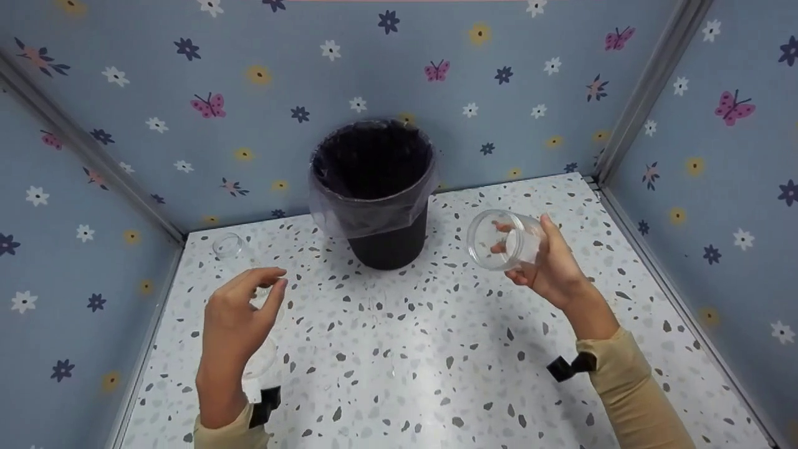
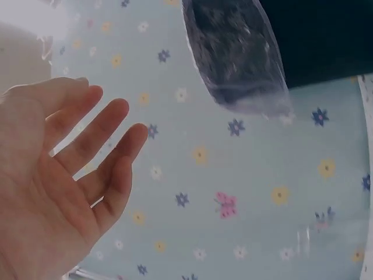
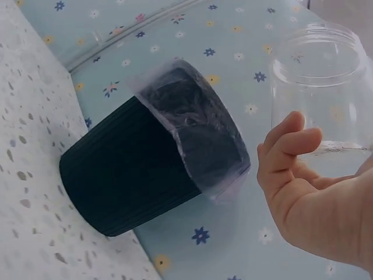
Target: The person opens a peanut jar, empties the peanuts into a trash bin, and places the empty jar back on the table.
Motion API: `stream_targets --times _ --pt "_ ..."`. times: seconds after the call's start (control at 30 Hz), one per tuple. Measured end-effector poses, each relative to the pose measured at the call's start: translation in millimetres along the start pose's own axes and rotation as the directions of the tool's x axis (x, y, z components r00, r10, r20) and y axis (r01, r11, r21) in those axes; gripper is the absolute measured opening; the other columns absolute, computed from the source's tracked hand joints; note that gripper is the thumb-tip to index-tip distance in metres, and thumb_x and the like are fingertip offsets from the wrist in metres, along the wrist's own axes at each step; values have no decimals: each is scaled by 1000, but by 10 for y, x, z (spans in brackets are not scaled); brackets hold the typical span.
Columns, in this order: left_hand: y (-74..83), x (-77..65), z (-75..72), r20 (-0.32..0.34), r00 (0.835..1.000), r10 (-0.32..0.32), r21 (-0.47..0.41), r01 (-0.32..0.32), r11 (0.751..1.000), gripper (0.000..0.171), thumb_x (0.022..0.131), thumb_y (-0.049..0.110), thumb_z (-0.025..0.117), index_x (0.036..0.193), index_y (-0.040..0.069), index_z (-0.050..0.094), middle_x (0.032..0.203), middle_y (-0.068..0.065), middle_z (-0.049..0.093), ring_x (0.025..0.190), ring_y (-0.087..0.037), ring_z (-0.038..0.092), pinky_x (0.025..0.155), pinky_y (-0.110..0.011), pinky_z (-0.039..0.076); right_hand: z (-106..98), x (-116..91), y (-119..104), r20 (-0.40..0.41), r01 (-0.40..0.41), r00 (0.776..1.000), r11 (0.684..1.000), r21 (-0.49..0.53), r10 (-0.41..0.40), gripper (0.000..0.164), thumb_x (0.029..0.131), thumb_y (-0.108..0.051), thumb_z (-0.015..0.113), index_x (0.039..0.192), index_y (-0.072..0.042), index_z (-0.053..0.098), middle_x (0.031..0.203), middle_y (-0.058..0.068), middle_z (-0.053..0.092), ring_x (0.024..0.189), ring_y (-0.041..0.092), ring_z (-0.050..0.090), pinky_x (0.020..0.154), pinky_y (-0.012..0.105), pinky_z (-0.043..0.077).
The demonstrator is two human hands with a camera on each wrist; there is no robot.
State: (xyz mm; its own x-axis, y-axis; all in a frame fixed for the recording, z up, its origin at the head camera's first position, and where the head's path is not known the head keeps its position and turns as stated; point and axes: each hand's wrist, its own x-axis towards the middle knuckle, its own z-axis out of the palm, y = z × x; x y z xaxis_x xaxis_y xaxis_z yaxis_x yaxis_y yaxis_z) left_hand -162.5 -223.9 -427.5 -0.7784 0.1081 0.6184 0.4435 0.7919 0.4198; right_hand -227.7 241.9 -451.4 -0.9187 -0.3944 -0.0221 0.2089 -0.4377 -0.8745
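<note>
My right hand (image 1: pixel 561 265) grips a clear plastic jar (image 1: pixel 492 240) around its base, its fingers curled about the wall. The jar is tilted, with its open mouth facing left toward the bin in the head view. In the right wrist view, the jar (image 3: pixel 317 87) looks see-through, with ridges round its neck. My left hand (image 1: pixel 240 321) hovers over the left part of the table, fingers loosely bent and nothing between them. Partly hidden beneath it are clear round pieces, one (image 1: pixel 260 360) near the wrist.
A black bin (image 1: pixel 389 240) lined with a translucent bag (image 1: pixel 374 215) stands at the back middle of the speckled table (image 1: pixel 399 374). At the back left sits another small clear container (image 1: pixel 229 246). Blue flowered panels (image 1: pixel 349 56) enclose the table at the back and both sides.
</note>
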Motion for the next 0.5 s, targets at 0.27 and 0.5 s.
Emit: stream_targets --times 0.27,0.5 --pt "-340 -216 -69 151 963 -224 35 221 975 18 94 17 65 111 11 71 95 -5 70 85 -24 63 67 -42 47 -107 -146 325 -57 -91 993 983 161 101 77 99 -65 22 144 -4 36 110 17 60 63 19 59 55 26 49" --pt "-402 -363 53 252 926 -282 -30 299 954 22 96 19 64 115 11 69 103 -4 69 94 -24 63 75 -43 48 58 -33 752 -78 -172 973 914 368 215 80 97 -67 21 147 -5 30 114 17 53 63 19 57 53 23 46"
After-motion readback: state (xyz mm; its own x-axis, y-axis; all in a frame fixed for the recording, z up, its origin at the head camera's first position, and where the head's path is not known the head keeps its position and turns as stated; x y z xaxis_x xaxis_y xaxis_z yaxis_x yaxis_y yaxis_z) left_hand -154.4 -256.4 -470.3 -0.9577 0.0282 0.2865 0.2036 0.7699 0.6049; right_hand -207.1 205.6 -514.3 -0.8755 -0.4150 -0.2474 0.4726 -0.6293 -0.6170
